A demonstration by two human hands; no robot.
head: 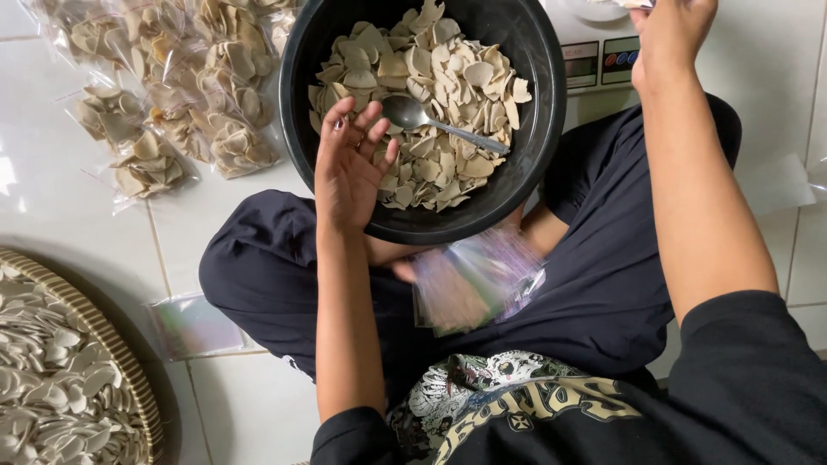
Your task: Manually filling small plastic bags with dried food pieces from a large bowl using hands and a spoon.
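Observation:
A black round bowl (297,129) rests on my crossed legs, holding pale flat crackers (448,95) and a metal spoon (431,120). My left hand (349,168) hovers over the bowl's near left rim with its fingers spread and nothing in them, fingertips close to the spoon's scoop. My right hand (672,39) is raised at the top edge, above a white digital scale (599,56). Its fingers are cut off by the frame, so its grip is unclear. A clear plastic bag (469,284) with some crackers in it lies blurred in my lap below the bowl.
Several filled clear bags of crackers (172,103) lie on the white tiled floor at the upper left. A round woven tray (121,357) of pale crackers sits at the lower left. An empty clear bag (194,323) lies beside my knee, and another clear plastic sheet (788,181) at the right.

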